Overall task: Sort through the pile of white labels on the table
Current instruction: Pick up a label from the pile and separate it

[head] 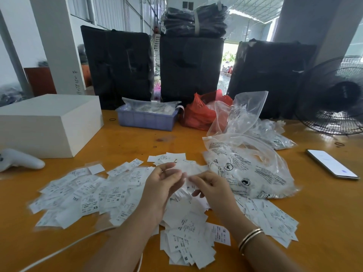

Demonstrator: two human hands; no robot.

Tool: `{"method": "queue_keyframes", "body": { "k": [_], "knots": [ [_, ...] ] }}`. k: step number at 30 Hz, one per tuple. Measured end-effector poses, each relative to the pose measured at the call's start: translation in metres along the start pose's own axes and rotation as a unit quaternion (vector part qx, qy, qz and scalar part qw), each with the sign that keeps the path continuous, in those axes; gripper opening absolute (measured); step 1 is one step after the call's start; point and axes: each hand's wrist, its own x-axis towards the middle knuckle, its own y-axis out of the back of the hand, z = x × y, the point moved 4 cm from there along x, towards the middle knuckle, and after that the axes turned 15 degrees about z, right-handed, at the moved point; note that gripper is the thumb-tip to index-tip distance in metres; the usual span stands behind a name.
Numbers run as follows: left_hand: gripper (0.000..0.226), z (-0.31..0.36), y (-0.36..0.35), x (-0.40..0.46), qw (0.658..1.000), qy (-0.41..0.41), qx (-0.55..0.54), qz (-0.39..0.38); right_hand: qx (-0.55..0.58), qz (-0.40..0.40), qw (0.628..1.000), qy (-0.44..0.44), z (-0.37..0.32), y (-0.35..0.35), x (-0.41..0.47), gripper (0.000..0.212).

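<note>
Many white labels (110, 195), printed with size letters such as S, M and XS, lie in a loose pile spread across the near half of the orange table (324, 222). Above the middle of the pile, the left hand (163, 185) and the right hand (212, 187) meet fingertip to fingertip; a blurred pale label seems to be pinched between them, though whether each hand truly grips it cannot be told. The right wrist, nearer than the pile's centre, carries a gold bangle (249, 239). Just right of the pile lies a clear printed plastic bag (253, 171) holding more white pieces. Farther right of the pile rests a phone (332, 163), screen up. Left of the pile are a white controller (19, 160) and, beyond it, a white box (49, 122). Beyond the pile stand a blue tray (145, 119), a red bag (198, 112) and a black fan (334, 95).
</note>
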Motion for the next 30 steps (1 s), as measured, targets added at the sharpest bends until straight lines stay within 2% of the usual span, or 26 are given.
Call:
{"method": "queue_keyframes", "body": {
  "k": [3, 6, 8, 13, 16, 20, 25, 30],
  "knots": [
    [0.024, -0.003, -0.003, -0.002, 0.994, -0.012, 0.103, -0.035, -0.023, 0.014, 1.000, 0.006, 0.001, 0.003, 0.002, 0.013],
    [0.012, -0.006, -0.001, -0.003, 0.989, -0.029, 0.146, -0.011, -0.017, 0.010, 1.000, 0.018, 0.001, 0.002, 0.002, 0.013],
    [0.008, -0.005, 0.000, -0.002, 0.989, -0.039, 0.141, 0.014, 0.024, 0.014, 0.999, 0.017, 0.001, 0.003, 0.002, 0.012],
    [0.014, -0.002, 0.003, -0.001, 0.988, -0.050, 0.136, 0.048, 0.161, 0.090, 0.982, -0.034, 0.002, 0.014, 0.004, 0.029],
    [0.013, -0.002, 0.002, -0.004, 0.985, -0.057, 0.154, 0.046, 0.228, 0.088, 0.968, -0.058, 0.002, 0.012, 0.004, 0.036],
    [0.017, -0.002, 0.001, -0.003, 0.987, -0.065, 0.144, 0.026, 0.180, 0.070, 0.979, -0.065, 0.006, 0.006, 0.002, 0.028],
    [0.013, -0.002, 0.003, -0.001, 0.987, -0.070, 0.142, 0.035, 0.152, 0.090, 0.982, -0.063, 0.011, 0.010, 0.005, 0.025],
    [0.009, -0.004, 0.000, -0.001, 0.988, -0.070, 0.138, 0.019, 0.131, 0.027, 0.990, -0.047, 0.009, 0.002, 0.001, 0.027]
  ]
}}
